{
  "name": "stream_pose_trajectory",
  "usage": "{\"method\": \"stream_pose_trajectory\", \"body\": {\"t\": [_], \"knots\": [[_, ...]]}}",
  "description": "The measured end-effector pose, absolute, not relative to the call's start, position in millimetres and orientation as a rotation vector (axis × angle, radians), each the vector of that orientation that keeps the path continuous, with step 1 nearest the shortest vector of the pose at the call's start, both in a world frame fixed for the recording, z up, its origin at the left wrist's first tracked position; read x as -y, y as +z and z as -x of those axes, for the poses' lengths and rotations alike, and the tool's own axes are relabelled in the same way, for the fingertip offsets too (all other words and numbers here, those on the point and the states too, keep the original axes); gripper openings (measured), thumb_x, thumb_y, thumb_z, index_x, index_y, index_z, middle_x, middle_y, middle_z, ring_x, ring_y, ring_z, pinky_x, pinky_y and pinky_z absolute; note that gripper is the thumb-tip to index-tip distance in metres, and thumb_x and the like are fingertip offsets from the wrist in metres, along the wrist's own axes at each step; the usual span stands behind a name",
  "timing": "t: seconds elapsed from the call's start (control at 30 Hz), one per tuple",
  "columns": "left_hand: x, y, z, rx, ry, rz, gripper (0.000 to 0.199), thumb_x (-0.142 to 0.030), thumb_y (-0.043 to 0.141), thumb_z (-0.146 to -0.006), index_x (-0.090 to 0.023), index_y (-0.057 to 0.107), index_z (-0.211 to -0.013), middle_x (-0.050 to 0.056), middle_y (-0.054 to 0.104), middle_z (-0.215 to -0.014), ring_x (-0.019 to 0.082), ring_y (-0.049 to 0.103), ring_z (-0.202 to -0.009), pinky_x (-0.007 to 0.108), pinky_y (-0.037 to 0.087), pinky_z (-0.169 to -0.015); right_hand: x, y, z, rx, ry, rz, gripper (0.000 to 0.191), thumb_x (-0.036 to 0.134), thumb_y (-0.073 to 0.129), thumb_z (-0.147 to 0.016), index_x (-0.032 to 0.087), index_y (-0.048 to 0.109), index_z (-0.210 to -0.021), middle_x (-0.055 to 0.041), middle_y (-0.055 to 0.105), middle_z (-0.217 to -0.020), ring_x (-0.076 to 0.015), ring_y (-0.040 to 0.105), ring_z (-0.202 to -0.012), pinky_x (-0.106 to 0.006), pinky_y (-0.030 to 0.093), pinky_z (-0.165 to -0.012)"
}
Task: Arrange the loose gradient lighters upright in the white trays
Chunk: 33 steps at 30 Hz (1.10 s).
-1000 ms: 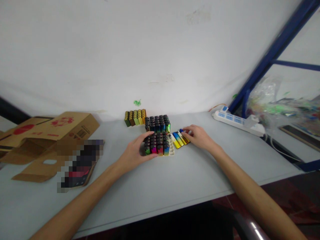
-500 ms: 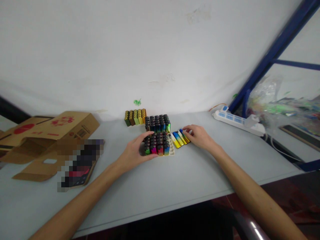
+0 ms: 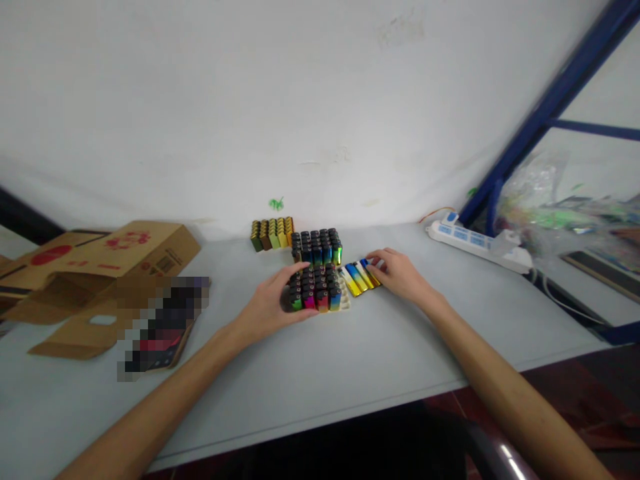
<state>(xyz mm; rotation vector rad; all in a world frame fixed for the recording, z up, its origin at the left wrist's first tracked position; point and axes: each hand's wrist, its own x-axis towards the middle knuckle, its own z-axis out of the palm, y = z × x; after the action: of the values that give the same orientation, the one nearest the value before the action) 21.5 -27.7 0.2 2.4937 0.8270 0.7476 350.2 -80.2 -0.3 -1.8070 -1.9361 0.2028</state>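
My left hand is wrapped round the left side of a block of upright lighters with black tops, thumb at the front and fingers behind. These stand in a pale tray whose right-hand slots show bare. Just right of the tray, several blue, white and yellow lighters lie side by side on the table. My right hand has its fingertips closed on the rightmost of them. Behind stands a second block of dark shiny lighters, and to its left a yellow and green block.
An open cardboard box lies at the left, beside a partly blurred dark item. A white power strip with a cable is at the right, near a blue metal frame and plastic bags. A wall rises behind.
The view has shifted very slightly. Both hands stay at the same lighters, with no clear movement of either.
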Motion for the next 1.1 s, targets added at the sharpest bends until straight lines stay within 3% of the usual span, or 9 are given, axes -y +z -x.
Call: {"method": "stream_pose_trajectory", "body": {"t": [0.33,0.47,0.57,0.67,0.73,0.87,1.1], "knots": [[28.7,1.6,-21.4,-0.811,0.762,-2.496,0.082,-0.055,0.082,-0.082,-0.024,0.045,-0.149,0.010,0.065,-0.143,0.029,0.065,-0.128,0.042,0.052,-0.113,80.1,-2.3,-349.1,1.888,0.127,1.744,0.021,0.025,0.062,-0.100,0.014,0.073,-0.115,-0.0110,0.072,-0.099,-0.0195,0.068,-0.081,-0.032,0.053,-0.081],[28.6,1.9,-22.1,-0.806,0.762,-2.489,0.082,-0.053,0.083,-0.081,-0.024,0.046,-0.148,0.010,0.066,-0.141,0.029,0.067,-0.126,0.043,0.053,-0.112,88.4,10.7,-334.7,1.920,0.223,1.462,0.028,0.038,0.061,-0.102,0.018,0.071,-0.120,-0.0090,0.070,-0.101,-0.0188,0.066,-0.080,-0.033,0.054,-0.078],[28.5,1.6,-22.5,-0.813,0.764,-2.487,0.082,-0.051,0.083,-0.080,-0.023,0.046,-0.147,0.010,0.066,-0.141,0.029,0.067,-0.126,0.043,0.053,-0.112,96.7,15.7,-316.6,2.022,0.435,1.219,0.043,0.048,0.066,-0.099,0.022,0.064,-0.134,-0.0104,0.070,-0.118,-0.0200,0.066,-0.089,-0.034,0.057,-0.080],[28.6,1.0,-23.0,-0.824,0.760,-2.479,0.082,-0.050,0.084,-0.080,-0.023,0.046,-0.147,0.011,0.065,-0.142,0.030,0.066,-0.128,0.045,0.053,-0.112,100.9,9.7,-300.0,2.078,0.490,1.154,0.076,0.055,0.077,-0.089,0.024,0.047,-0.153,-0.0156,0.060,-0.144,-0.0255,0.067,-0.106,-0.041,0.058,-0.089],[28.9,0.6,-23.4,-0.823,0.755,-2.470,0.083,-0.050,0.084,-0.079,-0.024,0.046,-0.148,0.011,0.065,-0.143,0.030,0.066,-0.128,0.045,0.053,-0.112,100.5,3.1,-292.5,2.069,0.476,1.175,0.090,0.056,0.079,-0.086,0.026,0.037,-0.160,-0.0175,0.055,-0.151,-0.0288,0.066,-0.112,-0.045,0.057,-0.093],[29.5,0.2,-24.5,-0.829,0.736,-2.444,0.083,-0.050,0.083,-0.079,-0.025,0.045,-0.148,0.010,0.065,-0.143,0.030,0.067,-0.128,0.045,0.054,-0.112,96.1,-3.0,-286.5,2.036,0.486,1.236,0.097,0.053,0.082,-0.084,0.022,0.034,-0.162,-0.0179,0.066,-0.136,-0.0302,0.069,-0.106,-0.047,0.056,-0.093],[29.3,1.4,-26.3,-0.852,0.709,-2.408,0.083,-0.054,0.082,-0.078,-0.024,0.045,-0.147,0.011,0.065,-0.144,0.031,0.066,-0.128,0.047,0.052,-0.113,89.9,-0.8,-287.4,1.939,0.620,1.254,0.089,0.052,0.090,-0.074,0.019,0.054,-0.148,-0.0068,0.075,-0.096,-0.0213,0.068,-0.076,-0.038,0.058,-0.075]]}}
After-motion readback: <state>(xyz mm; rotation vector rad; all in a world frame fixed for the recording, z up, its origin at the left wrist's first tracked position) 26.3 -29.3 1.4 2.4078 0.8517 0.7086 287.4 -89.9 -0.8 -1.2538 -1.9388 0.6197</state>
